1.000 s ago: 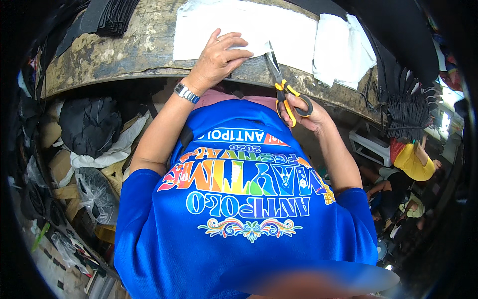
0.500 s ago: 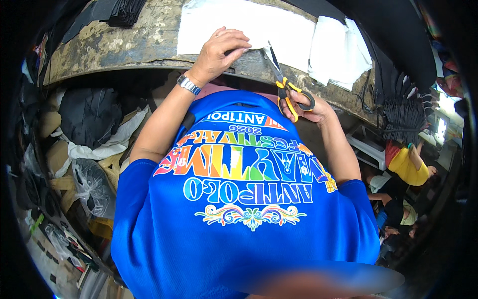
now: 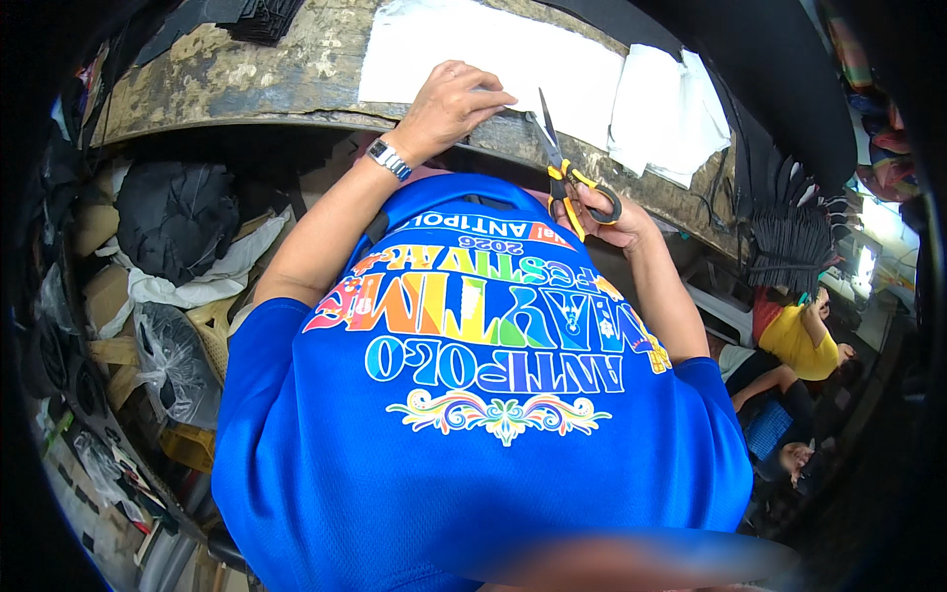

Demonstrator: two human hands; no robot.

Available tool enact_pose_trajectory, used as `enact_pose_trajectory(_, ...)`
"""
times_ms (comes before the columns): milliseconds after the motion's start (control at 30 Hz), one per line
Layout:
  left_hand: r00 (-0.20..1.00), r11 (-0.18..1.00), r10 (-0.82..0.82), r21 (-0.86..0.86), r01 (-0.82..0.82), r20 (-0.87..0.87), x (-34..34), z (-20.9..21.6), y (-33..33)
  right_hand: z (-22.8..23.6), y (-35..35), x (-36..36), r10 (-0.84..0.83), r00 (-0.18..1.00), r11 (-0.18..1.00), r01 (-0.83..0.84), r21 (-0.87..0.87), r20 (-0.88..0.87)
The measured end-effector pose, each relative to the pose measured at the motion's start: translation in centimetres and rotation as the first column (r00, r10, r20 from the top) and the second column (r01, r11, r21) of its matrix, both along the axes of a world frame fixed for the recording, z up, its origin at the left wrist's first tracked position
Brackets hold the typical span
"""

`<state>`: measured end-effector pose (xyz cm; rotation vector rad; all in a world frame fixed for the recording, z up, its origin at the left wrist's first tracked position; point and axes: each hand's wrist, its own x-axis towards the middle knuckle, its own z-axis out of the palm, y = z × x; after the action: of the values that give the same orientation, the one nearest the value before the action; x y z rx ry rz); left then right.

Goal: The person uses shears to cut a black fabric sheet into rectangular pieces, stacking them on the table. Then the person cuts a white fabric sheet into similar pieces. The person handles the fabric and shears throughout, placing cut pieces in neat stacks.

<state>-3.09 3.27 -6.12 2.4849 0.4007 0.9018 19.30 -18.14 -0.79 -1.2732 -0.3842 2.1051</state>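
A large white sheet (image 3: 493, 49), of cloth or paper, lies on the worn tabletop with its near edge at the table's front. My left hand (image 3: 454, 109) is over that edge, thumb and fingers pinched together on the sheet's margin. My right hand (image 3: 614, 219) grips a pair of scissors (image 3: 558, 163) with yellow and black handles. The blades point away from me and stand apart, their tips just right of my left fingertips and close to the sheet's edge. A second, folded white piece (image 3: 666, 113) lies to the right.
The scuffed wooden table (image 3: 217, 89) runs across the far side. Black pieces (image 3: 264, 18) are stacked at its far left, and bundled black strips (image 3: 789, 247) hang at the right. A black bundle (image 3: 178, 217) and clear plastic bag (image 3: 173, 365) sit lower left. Other people (image 3: 804, 335) are at right.
My left hand has shifted slightly right along the sheet's edge, nearer the scissors. The scissor blades are spread wider than before. The whole view has moved a little.
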Motion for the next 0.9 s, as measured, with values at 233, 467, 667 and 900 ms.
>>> enact_pose_trajectory(233, 0.999, 1.0, 0.01, 0.021, -0.011, 0.044, -0.2, 0.0, -0.4, 0.0, 2.2, -1.1, 0.002, 1.0, 1.0, -0.003, 0.031, 0.015)
enact_pose_trajectory(467, 0.999, 1.0, 0.017, -0.023, -0.016, 0.029, -0.3, -0.1, -0.4, 0.7, 3.1, -2.8, -0.199, 0.978, 0.979, 0.195, 0.06, 0.058)
enact_pose_trajectory(667, 0.998, 0.999, 0.028, -0.033, -0.026, 0.051, -0.4, -0.1, -0.5, 1.3, 2.8, -3.6, -0.19, 0.964, 0.982, 0.19, 0.018, 0.187)
enact_pose_trajectory(900, 0.998, 0.997, 0.021, -0.074, -0.017, 0.052, -0.4, -0.2, -0.3, 2.0, 2.5, -3.7, -0.173, 0.964, 0.984, 0.178, -0.007, 0.205)
